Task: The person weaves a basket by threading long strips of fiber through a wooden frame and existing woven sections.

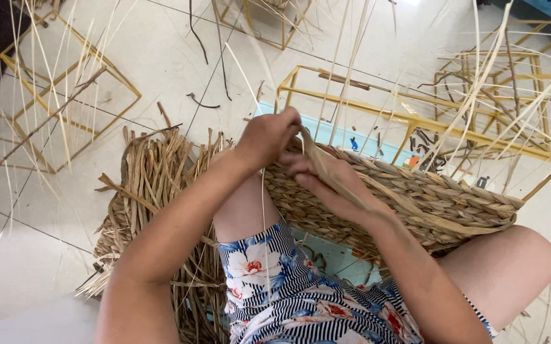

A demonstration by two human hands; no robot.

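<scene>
- My left hand (pixel 268 137), at the centre of the frame, has its fingers curled and pressed together into a fist over the top rim of the woven basket of braided tan straw (pixel 428 204); I think it grips the upper end of the strand, but what it holds is hidden.
- My right hand (pixel 317 178), just below it and touching the rim, pinches the flat, pale dried-grass strand (pixel 352 191) between thumb and fingers.
- The basket rests on my lap, right of centre; its wall is thick twisted plaits, rough and ribbed.
- My judgement: if I pull the strand too hard it may tear, because it looks dry and fibrous; if I loosen the pinch, the last plait may slacken.
- The basket leans on my knee, so it could slide away to the right.
- At the left lies a heap of loose brown dried-grass strips (pixel 154 191), flat and curling.
- In the upper part stand thin yellow metal wire frames (pixel 415 121), box-shaped, on the smooth white floor tiles (pixel 161 51).
</scene>
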